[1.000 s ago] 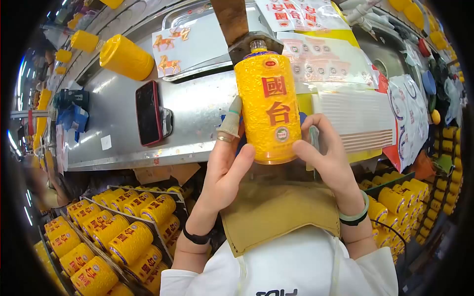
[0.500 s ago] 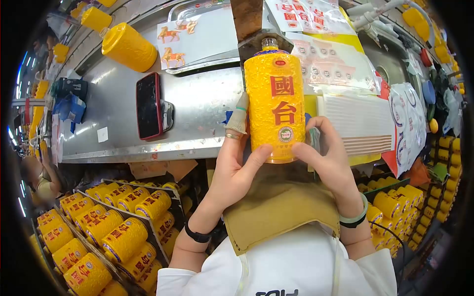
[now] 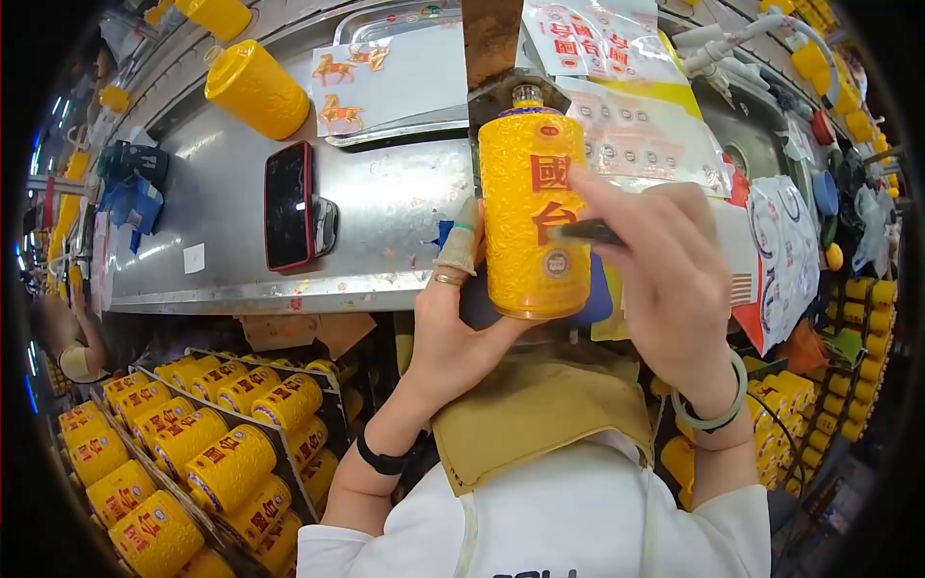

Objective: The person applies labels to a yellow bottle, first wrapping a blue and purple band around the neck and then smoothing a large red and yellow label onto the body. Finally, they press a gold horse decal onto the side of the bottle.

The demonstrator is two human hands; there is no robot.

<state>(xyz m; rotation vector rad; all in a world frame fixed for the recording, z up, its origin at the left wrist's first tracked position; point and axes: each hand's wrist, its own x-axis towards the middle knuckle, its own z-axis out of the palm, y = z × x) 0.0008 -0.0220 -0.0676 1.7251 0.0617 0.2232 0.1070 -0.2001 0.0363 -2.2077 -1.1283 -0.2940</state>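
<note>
A yellow textured bottle (image 3: 515, 202) with red characters and a small round emblem stands upright in front of me, its narrow clear neck at the top. My left hand (image 3: 453, 323) is closed on its left side, thumb near the base and a cloth cot over one finger. In my right hand (image 3: 670, 260) is a dark slim tool (image 3: 593, 231), its tip over the lower red character; the kind of tool I cannot tell. My right thumb or finger overlaps the upper character in this view.
A phone (image 3: 290, 207) lies on the metal bench, left of the bottle. Behind it, a tray (image 3: 405, 135) carries a sheet with gold horse figures. Sticker sheets (image 3: 641, 144) lie to the right. Crates of yellow bottles (image 3: 231, 467) stand lower left. Another person (image 3: 82, 347) is at far left.
My right hand has left the bottle's base, risen over its front and now holds a dark slim tool against the lettering. My left hand still grips the bottle.
</note>
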